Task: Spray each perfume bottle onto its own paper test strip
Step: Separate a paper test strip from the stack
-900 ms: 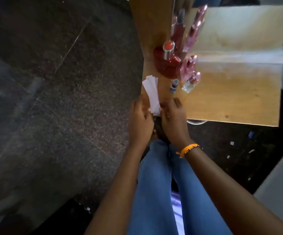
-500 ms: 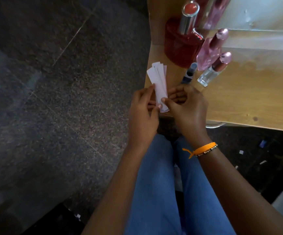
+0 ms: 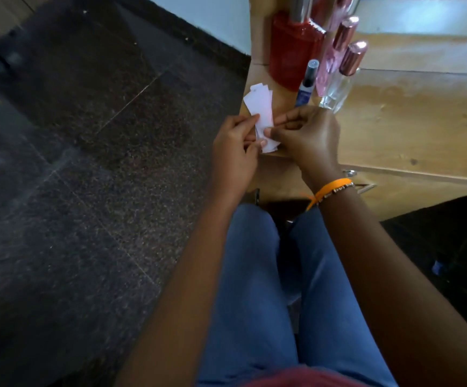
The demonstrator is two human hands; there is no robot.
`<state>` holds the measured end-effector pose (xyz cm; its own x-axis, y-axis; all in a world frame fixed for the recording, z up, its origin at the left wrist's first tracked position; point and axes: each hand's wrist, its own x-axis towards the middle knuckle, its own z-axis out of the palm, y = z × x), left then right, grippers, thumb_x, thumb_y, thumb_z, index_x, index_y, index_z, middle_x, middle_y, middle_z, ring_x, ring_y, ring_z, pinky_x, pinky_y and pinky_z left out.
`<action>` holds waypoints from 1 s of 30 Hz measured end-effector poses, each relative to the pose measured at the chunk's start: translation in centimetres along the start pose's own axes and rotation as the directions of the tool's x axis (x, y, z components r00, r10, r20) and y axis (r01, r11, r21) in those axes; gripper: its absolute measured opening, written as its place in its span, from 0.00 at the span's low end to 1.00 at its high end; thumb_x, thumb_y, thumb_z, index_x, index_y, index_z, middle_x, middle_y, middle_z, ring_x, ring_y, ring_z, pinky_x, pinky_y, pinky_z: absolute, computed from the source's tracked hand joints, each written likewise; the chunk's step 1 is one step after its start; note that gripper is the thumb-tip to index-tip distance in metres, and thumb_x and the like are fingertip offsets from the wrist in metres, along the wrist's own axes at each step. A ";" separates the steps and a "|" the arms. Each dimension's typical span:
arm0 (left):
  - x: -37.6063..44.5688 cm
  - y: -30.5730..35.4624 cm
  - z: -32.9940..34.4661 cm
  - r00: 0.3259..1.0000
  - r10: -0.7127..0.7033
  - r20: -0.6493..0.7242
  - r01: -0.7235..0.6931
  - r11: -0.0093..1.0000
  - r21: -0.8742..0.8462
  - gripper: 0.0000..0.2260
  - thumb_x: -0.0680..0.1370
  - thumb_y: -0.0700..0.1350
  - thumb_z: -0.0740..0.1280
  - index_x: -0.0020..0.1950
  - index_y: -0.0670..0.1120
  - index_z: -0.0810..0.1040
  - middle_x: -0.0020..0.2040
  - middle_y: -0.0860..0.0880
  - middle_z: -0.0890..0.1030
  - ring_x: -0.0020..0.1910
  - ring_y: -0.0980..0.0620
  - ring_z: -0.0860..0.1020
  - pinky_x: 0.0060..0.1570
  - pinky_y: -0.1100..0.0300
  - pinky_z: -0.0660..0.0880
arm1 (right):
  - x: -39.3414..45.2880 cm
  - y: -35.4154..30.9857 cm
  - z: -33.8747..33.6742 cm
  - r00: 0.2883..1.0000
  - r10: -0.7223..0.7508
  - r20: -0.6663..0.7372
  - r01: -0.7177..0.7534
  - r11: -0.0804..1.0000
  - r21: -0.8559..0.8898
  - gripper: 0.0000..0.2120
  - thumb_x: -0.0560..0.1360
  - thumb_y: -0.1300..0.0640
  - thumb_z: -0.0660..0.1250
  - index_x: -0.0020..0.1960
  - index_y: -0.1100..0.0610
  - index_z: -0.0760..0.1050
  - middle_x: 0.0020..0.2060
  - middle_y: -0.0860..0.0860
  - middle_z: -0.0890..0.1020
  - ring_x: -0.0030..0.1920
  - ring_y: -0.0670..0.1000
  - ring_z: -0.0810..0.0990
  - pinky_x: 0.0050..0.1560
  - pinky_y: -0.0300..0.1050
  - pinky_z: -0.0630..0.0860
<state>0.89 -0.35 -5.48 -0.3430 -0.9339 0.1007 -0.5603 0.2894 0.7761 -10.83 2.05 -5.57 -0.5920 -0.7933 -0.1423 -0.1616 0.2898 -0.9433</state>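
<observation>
Paper test strips (image 3: 259, 107) fan upward, pinched between both hands (image 3: 271, 138).

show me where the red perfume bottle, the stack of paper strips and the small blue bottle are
red perfume bottle (image 3: 292, 51), head view, on its red glass body.
stack of paper strips (image 3: 259, 106), head view, on the top white strip above the fingers.
small blue bottle (image 3: 306, 89), head view, on its blue lower body.
</observation>
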 end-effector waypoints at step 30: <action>-0.3 0.1 0.3 1.000 -0.008 -0.026 0.007 0.999 -0.043 0.19 0.74 0.35 0.68 0.65 0.41 0.74 0.62 0.42 0.74 0.55 0.49 0.78 0.53 0.69 0.72 | -1.0 -0.6 -0.4 1.000 0.016 -0.023 -0.015 1.000 0.017 0.08 0.67 0.58 0.75 0.34 0.49 0.78 0.37 0.52 0.85 0.41 0.52 0.84 0.48 0.56 0.81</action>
<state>0.67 0.03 -5.60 -0.3184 -0.9415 0.1105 -0.5300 0.2734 0.8027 -10.45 2.86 -4.71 -0.6128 -0.7759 -0.1500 -0.1392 0.2929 -0.9460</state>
